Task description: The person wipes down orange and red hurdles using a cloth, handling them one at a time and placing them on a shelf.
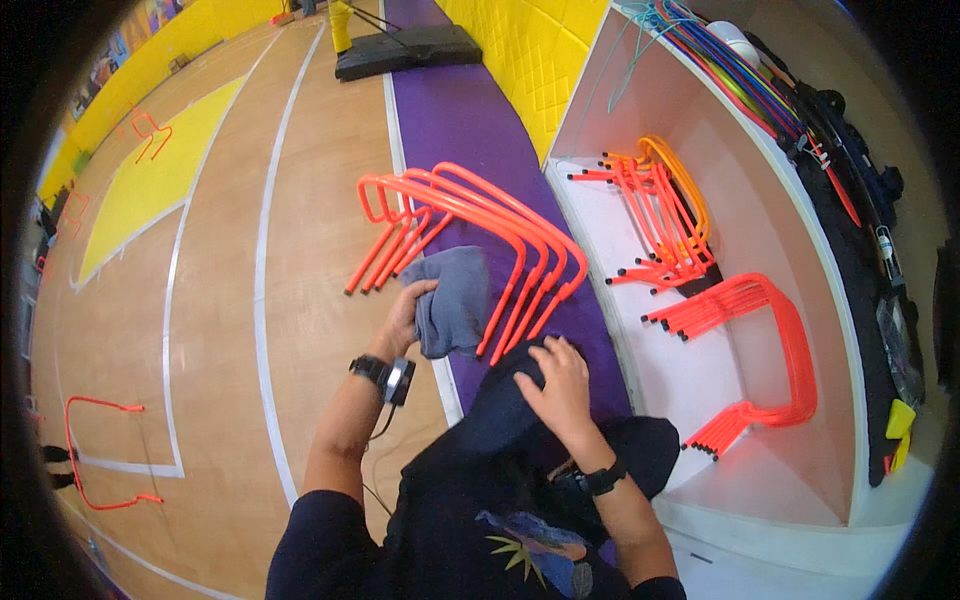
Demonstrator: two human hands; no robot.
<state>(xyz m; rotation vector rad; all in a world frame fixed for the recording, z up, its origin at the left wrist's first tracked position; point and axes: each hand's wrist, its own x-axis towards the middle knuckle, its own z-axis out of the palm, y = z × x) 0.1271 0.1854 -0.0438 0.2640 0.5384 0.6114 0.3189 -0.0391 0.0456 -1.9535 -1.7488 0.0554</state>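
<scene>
A folded grey-blue cloth (454,304) is gripped in my left hand (409,315), thumb on its near face. Just beyond it, several orange training hurdles (480,206) stand nested in a row, their feet on the wood floor and the purple strip. The cloth overlaps the lower part of the hurdles in view; whether it touches them I cannot tell. My right hand (559,382) holds nothing, its fingers spread and slightly bent above my dark-clothed knee, close to the hurdles' near feet.
A white cubby shelf (637,315) on the right holds stacked orange hurdles (795,352) and more orange and yellow ones (660,217). Coloured poles (735,67) lie on top. Single hurdles (71,442) stand on the court at left. A black stand base (409,52) sits ahead.
</scene>
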